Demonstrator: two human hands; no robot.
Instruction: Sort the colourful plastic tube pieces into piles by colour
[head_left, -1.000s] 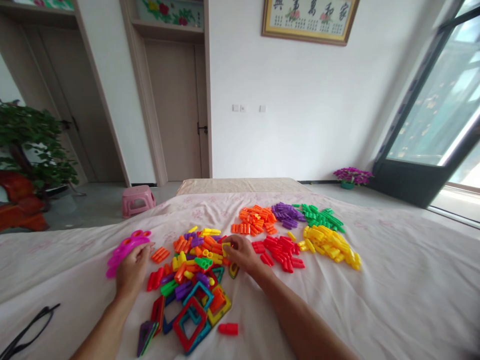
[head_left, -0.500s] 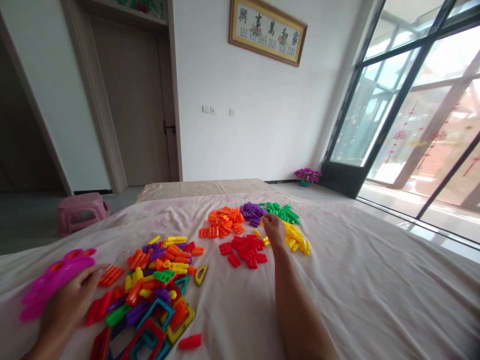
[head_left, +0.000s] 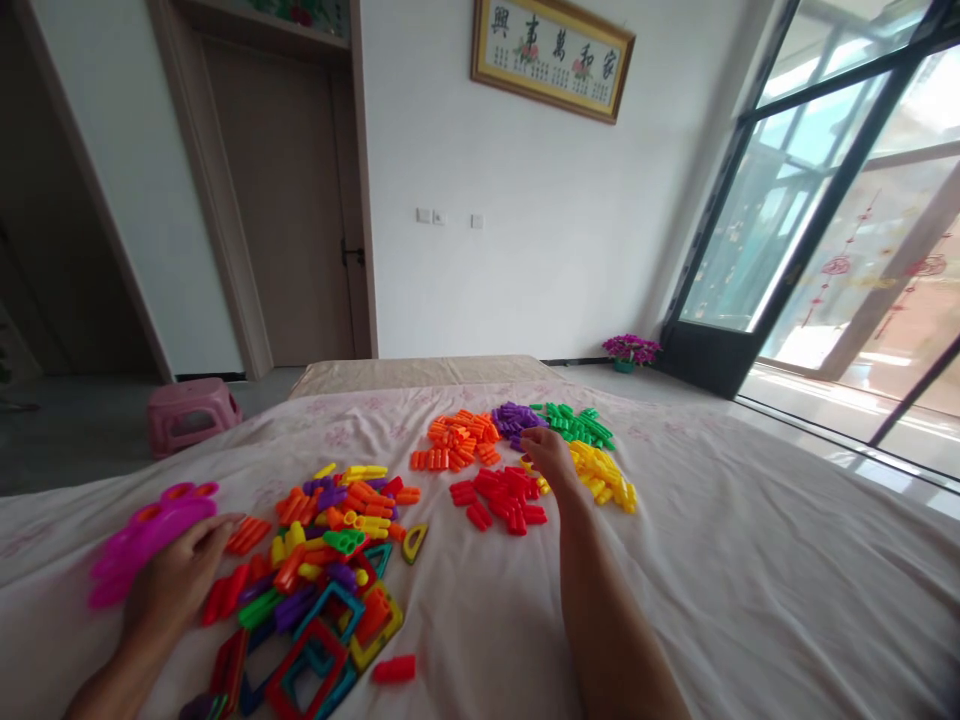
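Observation:
My right hand [head_left: 550, 455] is over the sorted plastic pieces, its fingers closed together; what they hold, if anything, is hidden. It is between the purple pile [head_left: 511, 420] and the yellow pile [head_left: 604, 477], with a small yellow piece [head_left: 527, 463] just under it. A red pile [head_left: 502, 497] lies on its near side. My left hand [head_left: 174, 572] rests open beside the magenta scalloped plastic item [head_left: 142, 540], fingertips close to an orange piece [head_left: 249, 536]. Whether they touch it I cannot tell. To its right is a mixed heap of coloured pieces [head_left: 352, 510].
An orange pile [head_left: 461, 438] and a green pile [head_left: 577, 424] lie farther back on the pale cloth [head_left: 720, 560]. Magnetic frame tiles [head_left: 315, 665] and a lone red piece [head_left: 394, 669] are near the front. A pink stool [head_left: 193, 415] stands on the floor at left.
The view has shifted, moving everything slightly rightward in the picture. My right hand has moved a little left against the piles, over the small yellow piece. My left hand stays beside the magenta item.

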